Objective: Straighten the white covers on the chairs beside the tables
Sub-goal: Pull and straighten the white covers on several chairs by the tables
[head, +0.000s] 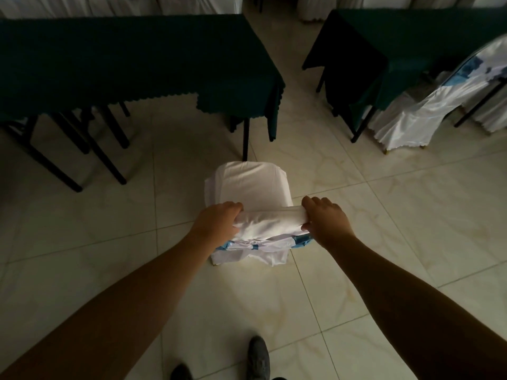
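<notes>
A chair stands on the tiled floor in front of me, wrapped in a white cover (248, 185) that lies smooth over the seat. The cover is bunched into a roll along the top of the backrest. My left hand (216, 219) grips the left end of that roll and my right hand (325, 218) grips the right end. Below the roll a strip of the blue chair back (301, 239) shows, and the white skirt hangs to the floor.
A table with a dark green cloth (137, 64) stands ahead on the left, black chair legs (82, 149) under it. A second green-clothed table (384, 50) is at the right, beside a chair with a rumpled white cover (428, 105). My shoes (258, 357) are below.
</notes>
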Demonstrator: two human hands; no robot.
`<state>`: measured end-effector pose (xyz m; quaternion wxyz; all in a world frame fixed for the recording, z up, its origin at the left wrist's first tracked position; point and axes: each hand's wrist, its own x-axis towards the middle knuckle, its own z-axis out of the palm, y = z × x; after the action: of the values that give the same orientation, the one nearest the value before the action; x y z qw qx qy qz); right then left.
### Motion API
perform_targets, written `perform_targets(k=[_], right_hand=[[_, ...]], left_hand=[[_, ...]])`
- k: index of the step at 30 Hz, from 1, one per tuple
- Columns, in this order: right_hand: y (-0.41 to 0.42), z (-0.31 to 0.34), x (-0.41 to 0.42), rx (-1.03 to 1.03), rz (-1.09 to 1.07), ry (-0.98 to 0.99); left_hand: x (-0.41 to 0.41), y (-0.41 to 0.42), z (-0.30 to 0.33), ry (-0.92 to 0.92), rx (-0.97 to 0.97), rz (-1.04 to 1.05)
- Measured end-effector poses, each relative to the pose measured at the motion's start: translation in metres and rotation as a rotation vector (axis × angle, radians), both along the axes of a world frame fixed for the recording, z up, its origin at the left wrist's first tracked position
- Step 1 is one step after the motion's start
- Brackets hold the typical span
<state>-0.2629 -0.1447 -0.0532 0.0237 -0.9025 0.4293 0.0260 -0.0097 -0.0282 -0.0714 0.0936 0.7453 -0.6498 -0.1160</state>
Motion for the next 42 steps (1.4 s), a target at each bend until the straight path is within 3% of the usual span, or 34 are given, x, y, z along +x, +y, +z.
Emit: perform_targets(k=[6,18,24,42], right_hand=[[-0.018,0.007,0.008,-0.007,0.172,0.092],[-0.037,0.031,0.071,-0.023,0.429,0.099],[-0.046,0.042,0.118,-0.047,0.474,0.116],[-0.098,0.041,0.353,-0.105,0.49,0.14]], left_hand=[[0.004,0.001,0.0,-0.08,-0.059,-0.022],[0.045,0.022,0.018,-0.034,-0.231,0.173],[0.074,0.026,0.017,-0.044,-0.228,0.242],[0.306,-0.015,0.017,-0.053,-0.222,0.279]])
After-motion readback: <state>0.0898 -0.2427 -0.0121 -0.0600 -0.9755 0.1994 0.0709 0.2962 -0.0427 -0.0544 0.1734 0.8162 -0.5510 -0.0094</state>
